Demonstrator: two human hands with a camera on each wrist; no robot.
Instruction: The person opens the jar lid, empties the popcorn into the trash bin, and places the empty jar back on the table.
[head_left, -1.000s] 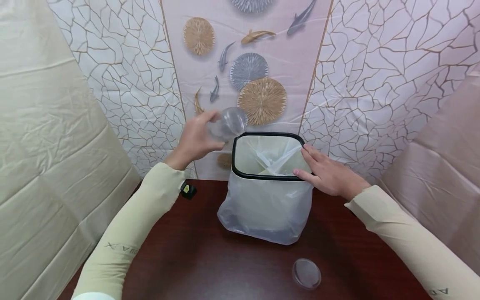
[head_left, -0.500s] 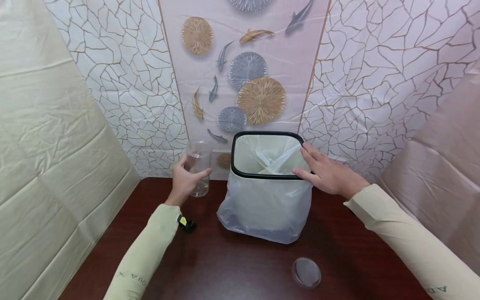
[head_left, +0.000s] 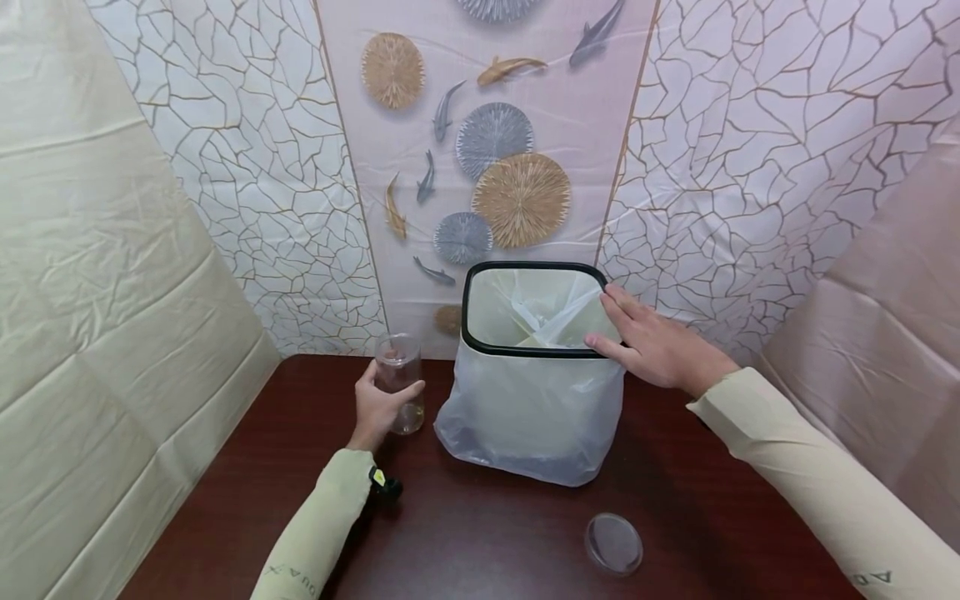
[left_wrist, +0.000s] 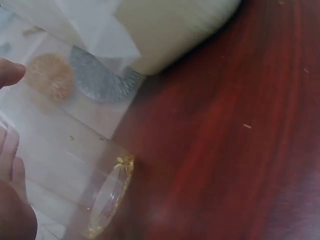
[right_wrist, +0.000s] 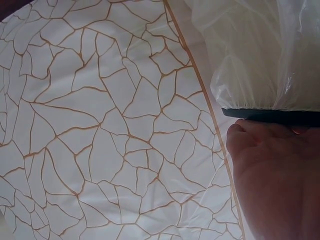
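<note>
My left hand grips a clear plastic jar around its side, left of the bin. The jar is upright and uncapped. In the left wrist view, golden crumbs cling around its bottom edge. Whether its base touches the table, I cannot tell. My right hand rests with extended fingers on the right side of the black rim of a trash bin. A whitish plastic bag lines the bin and hangs over its outside. Some folded bag film and a pale piece show inside. A round clear lid lies at front right.
The dark red-brown table carries the bin near its back edge. Behind it hangs a patterned cloth backdrop, with beige cloth on the left side. A few tiny crumbs lie on the table.
My left hand has brought the jar from a tilt beside the bin's opening to upright, then down and nearer me on the left. The right hand has stayed on the rim.
</note>
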